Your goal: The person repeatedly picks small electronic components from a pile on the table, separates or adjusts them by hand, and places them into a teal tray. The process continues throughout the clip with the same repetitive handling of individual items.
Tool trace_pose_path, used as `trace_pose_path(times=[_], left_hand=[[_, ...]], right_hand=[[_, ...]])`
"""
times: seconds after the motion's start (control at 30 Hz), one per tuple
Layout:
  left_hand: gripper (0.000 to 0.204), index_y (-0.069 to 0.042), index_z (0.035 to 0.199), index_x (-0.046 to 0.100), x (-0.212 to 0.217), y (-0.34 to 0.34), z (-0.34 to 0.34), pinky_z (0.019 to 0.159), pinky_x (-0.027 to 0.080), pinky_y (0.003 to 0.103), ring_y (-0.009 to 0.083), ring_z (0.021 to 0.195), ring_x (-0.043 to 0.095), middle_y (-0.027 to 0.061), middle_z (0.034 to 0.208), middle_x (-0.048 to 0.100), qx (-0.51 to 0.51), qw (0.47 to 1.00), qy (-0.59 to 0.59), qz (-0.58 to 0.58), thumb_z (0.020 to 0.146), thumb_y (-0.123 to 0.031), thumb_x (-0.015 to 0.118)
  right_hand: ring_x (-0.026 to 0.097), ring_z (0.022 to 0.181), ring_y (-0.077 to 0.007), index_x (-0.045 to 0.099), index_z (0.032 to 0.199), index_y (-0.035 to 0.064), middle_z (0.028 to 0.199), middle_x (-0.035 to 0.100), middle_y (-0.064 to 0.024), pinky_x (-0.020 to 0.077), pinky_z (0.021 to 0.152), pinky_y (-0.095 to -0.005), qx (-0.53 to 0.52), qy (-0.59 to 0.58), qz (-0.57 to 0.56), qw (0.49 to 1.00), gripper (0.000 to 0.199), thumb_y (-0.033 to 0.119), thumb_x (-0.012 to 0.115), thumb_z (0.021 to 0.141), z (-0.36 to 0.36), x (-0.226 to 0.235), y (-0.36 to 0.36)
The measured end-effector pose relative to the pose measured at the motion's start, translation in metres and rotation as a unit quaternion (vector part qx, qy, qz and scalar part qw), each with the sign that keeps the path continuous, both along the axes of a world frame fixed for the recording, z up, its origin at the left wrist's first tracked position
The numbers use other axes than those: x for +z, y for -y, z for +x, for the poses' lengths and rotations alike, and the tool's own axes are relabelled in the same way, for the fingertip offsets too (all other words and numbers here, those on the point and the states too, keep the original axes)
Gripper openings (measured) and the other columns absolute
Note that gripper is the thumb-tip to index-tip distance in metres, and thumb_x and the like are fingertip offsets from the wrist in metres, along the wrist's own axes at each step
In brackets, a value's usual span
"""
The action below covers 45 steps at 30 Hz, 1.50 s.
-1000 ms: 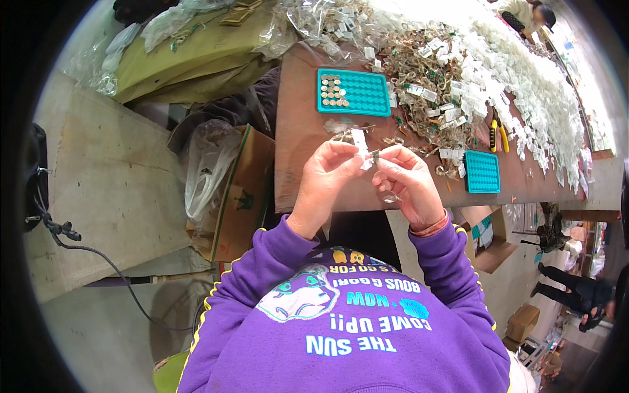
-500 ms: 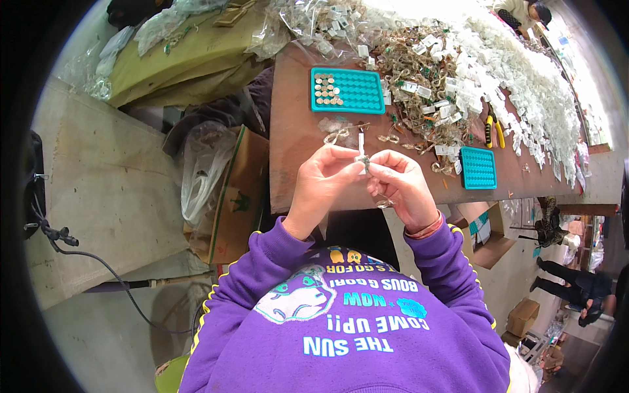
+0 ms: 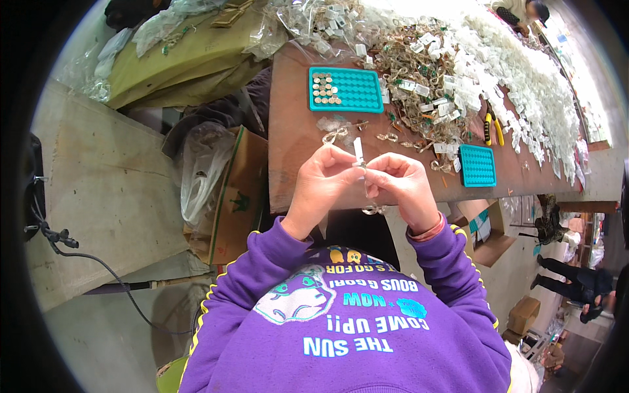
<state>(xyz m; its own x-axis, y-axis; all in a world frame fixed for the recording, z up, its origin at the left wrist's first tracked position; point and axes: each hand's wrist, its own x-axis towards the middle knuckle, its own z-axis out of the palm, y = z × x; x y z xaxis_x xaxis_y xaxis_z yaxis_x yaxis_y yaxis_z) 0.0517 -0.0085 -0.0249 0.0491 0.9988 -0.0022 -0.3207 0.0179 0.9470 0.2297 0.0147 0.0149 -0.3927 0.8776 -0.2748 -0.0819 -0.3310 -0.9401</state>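
My left hand (image 3: 322, 190) and my right hand (image 3: 407, 190) meet over the table's near edge, thumbs and fingertips pinched together. Between them is a small wire-strand piece with a narrow white tab (image 3: 358, 149) sticking up. A thin looped coil (image 3: 373, 210) hangs below the right fingers and seems to belong to the same piece. The fingertips hide its middle. Beyond my hands, a teal compartment tray (image 3: 359, 92) holds several round silvery discs (image 3: 322, 90), like button cells, on its left side. Loose wire coils (image 3: 335, 135) lie between that tray and my hands.
A heap of wire coils with white tabs (image 3: 419, 85) covers the table's far right. Yellow-black pliers (image 3: 493, 128) and a smaller teal tray (image 3: 477, 164) lie to the right. A cardboard box (image 3: 237, 203) with a plastic bag stands left of the table. Other people are farther off.
The white tab has tilted a little to the left, and more of it shows. The hanging coil has shifted slightly left and down. Both hands keep their pinch.
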Motion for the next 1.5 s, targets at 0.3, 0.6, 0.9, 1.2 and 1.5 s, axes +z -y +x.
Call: trace_pose_path(times=[0.3, 0.6, 0.9, 1.2, 1.5], left_hand=[[0.019, -0.003, 0.096, 0.06, 0.014, 0.001, -0.014, 0.078, 0.05, 0.022, 0.0075, 0.086, 0.061, 0.001, 0.091, 0.064, -0.216, 0.972, 0.095, 0.007, 0.082, 0.002, 0.071], [0.012, -0.001, 0.097, 0.062, 0.019, 0.004, 0.004, 0.078, 0.05, 0.021, 0.0072, 0.086, 0.063, 0.0037, 0.092, 0.068, 0.036, 0.999, 0.035, 0.016, 0.087, 0.0, 0.069], [0.014, -0.001, 0.091, 0.066, 0.015, 0.009, 0.01, 0.07, 0.054, 0.025, 0.0107, 0.079, 0.068, 0.0073, 0.085, 0.071, 0.173, 0.977, -0.084, 0.088, 0.081, -0.003, 0.075], [0.017, -0.002, 0.089, 0.065, 0.006, 0.007, 0.008, 0.069, 0.054, 0.027, 0.016, 0.077, 0.068, 0.0086, 0.084, 0.067, 0.199, 0.957, -0.146, 0.153, 0.077, 0.0, 0.077], [0.014, 0.0, 0.092, 0.065, 0.006, 0.009, 0.005, 0.075, 0.054, 0.023, 0.0101, 0.083, 0.066, 0.005, 0.088, 0.069, 0.177, 0.958, -0.172, 0.143, 0.082, 0.001, 0.075]], right_hand=[[0.062, 0.074, -0.0075, 0.063, 0.087, 0.0029, 0.082, 0.066, -0.0023, 0.0499, 0.066, -0.0209, 0.144, 0.006, -0.033, 0.989, 0.016, 0.006, 0.075, 0.077, 0.015, 0.013, -0.006], [0.06, 0.074, -0.0071, 0.059, 0.093, 0.0029, 0.084, 0.059, 0.0015, 0.0497, 0.065, -0.0213, -0.004, -0.057, -0.086, 0.995, 0.015, 0.015, 0.068, 0.09, -0.003, -0.001, 0.009], [0.054, 0.073, -0.0013, 0.067, 0.092, -0.0025, 0.078, 0.064, 0.0024, 0.0465, 0.064, -0.0196, -0.093, 0.105, 0.153, 0.978, 0.01, 0.007, 0.066, 0.089, -0.026, -0.003, 0.029], [0.064, 0.064, -0.0086, 0.067, 0.09, -0.0003, 0.07, 0.066, -0.0076, 0.0501, 0.059, -0.0245, -0.111, 0.24, 0.311, 0.913, 0.008, 0.006, 0.068, 0.085, -0.032, 0.002, 0.029], [0.066, 0.066, -0.0118, 0.068, 0.089, 0.0003, 0.071, 0.067, -0.01, 0.0511, 0.061, -0.0257, -0.098, 0.248, 0.297, 0.917, 0.008, 0.005, 0.069, 0.083, -0.035, 0.005, 0.029]])
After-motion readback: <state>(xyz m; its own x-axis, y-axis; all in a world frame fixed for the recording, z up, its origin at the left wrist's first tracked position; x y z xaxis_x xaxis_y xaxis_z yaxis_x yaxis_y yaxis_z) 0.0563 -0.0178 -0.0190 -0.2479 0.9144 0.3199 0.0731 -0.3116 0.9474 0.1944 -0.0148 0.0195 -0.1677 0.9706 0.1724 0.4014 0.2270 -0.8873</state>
